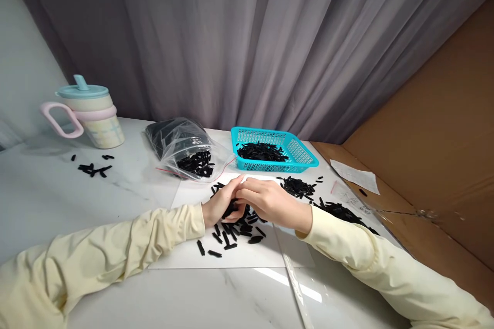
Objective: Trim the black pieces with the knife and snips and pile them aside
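Left hand (222, 203) and right hand (268, 199) meet, curled, over black pieces (245, 227) heaped on the white sheet (181, 259); I can't tell what they grip. Risk, I'd say: right sleeve (343, 247) snagging the side pile (341, 211) just beyond, scattering it.

White marbled table (216, 300): lidded cup (102, 131), plastic bag (181, 141), turquoise basket (270, 166), white sheet (247, 259), loose black pieces (297, 186).
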The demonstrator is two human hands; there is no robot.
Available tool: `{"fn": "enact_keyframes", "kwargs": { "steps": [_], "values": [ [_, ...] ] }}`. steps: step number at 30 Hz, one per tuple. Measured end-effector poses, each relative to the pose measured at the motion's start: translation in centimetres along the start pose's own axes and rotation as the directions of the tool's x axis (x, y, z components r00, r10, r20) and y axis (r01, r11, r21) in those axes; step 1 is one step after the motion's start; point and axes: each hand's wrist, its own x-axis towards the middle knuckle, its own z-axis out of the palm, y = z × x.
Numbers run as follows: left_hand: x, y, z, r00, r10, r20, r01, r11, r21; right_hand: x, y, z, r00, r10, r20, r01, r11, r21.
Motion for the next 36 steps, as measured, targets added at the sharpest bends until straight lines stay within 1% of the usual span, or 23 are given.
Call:
{"fn": "enact_keyframes", "kwargs": {
  "steps": [4, 6, 9, 11, 12, 13, 14, 15, 16, 17, 18, 19, 20, 24, 27, 29, 31, 36],
  "values": [
    [-0.2, 0.0, 0.1, 1.000, 0.015, -0.018, -0.016, 1.000, -0.011, -1.8, -0.2, -0.6, 0.991, 0.103, -0.089, -0.101, 0.994, 0.027],
    [-0.2, 0.0, 0.1, 0.999, 0.033, -0.005, -0.033, 0.999, 0.023, -3.0, -0.8, -1.1, 0.979, 0.160, -0.127, -0.155, 0.987, 0.048],
    [-0.4, -0.2, 0.3, 0.996, 0.089, 0.029, -0.092, 0.984, 0.153, -5.1, -2.1, -1.7, 0.945, 0.283, -0.165, -0.261, 0.954, 0.146],
    [-0.9, -0.5, 0.5, 0.979, 0.195, 0.053, -0.201, 0.927, 0.318, -6.4, -3.2, -1.9, 0.908, 0.386, -0.161, -0.343, 0.907, 0.243],
    [-1.1, -0.8, 0.6, 0.957, 0.278, 0.085, -0.288, 0.862, 0.418, -6.9, -3.7, -1.9, 0.888, 0.433, -0.155, -0.377, 0.879, 0.292],
    [-1.4, -1.0, 0.7, 0.918, 0.374, 0.135, -0.387, 0.763, 0.518, -7.4, -4.3, -1.8, 0.869, 0.472, -0.147, -0.405, 0.850, 0.336],
    [-1.6, -1.3, 0.7, 0.861, 0.464, 0.206, -0.487, 0.637, 0.597, -7.8, -4.8, -1.8, 0.849, 0.510, -0.138, -0.431, 0.820, 0.377],
    [-1.8, -1.6, 0.7, 0.793, 0.535, 0.290, -0.575, 0.502, 0.646, -8.1, -5.3, -1.7, 0.831, 0.541, -0.129, -0.451, 0.792, 0.411],
    [-2.0, -1.8, 0.7, 0.724, 0.582, 0.370, -0.644, 0.377, 0.666, -8.3, -5.7, -1.7, 0.817, 0.564, -0.123, -0.466, 0.771, 0.434],
    [-2.1, -2.0, 0.7, 0.662, 0.611, 0.435, -0.692, 0.274, 0.668, -8.4, -5.9, -1.6, 0.806, 0.579, -0.120, -0.478, 0.757, 0.446],
    [-2.1, -2.2, 0.7, 0.615, 0.627, 0.478, -0.719, 0.199, 0.666, -8.5, -6.1, -1.6, 0.801, 0.585, -0.123, -0.482, 0.754, 0.447],
    [-2.2, -2.3, 0.7, 0.587, 0.637, 0.500, -0.731, 0.152, 0.665, -8.5, -6.2, -1.6, 0.801, 0.584, -0.130, -0.481, 0.757, 0.442],
    [-2.2, -2.3, 0.6, 0.573, 0.645, 0.506, -0.733, 0.128, 0.668, -8.5, -6.3, -1.6, 0.803, 0.580, -0.138, -0.477, 0.764, 0.435],
    [-2.1, -2.0, 0.7, 0.561, 0.659, 0.500, -0.731, 0.110, 0.674, -8.5, -6.3, -1.5, 0.810, 0.569, -0.141, -0.469, 0.773, 0.427],
    [-2.1, -1.8, 0.8, 0.550, 0.646, 0.529, -0.749, 0.101, 0.654, -8.5, -6.4, -1.3, 0.807, 0.580, -0.111, -0.477, 0.751, 0.456],
    [-2.2, -1.8, 0.9, 0.549, 0.643, 0.534, -0.752, 0.101, 0.652, -8.5, -6.5, -1.2, 0.805, 0.585, -0.100, -0.478, 0.739, 0.475],
    [-2.1, -1.8, 0.8, 0.555, 0.637, 0.535, -0.752, 0.110, 0.650, -8.4, -6.6, -1.2, 0.803, 0.584, -0.116, -0.470, 0.742, 0.478],
    [-2.0, -1.9, 0.8, 0.586, 0.602, 0.542, -0.742, 0.129, 0.658, -8.4, -6.5, -1.3, 0.799, 0.581, -0.153, -0.461, 0.756, 0.464]
  ]
}}
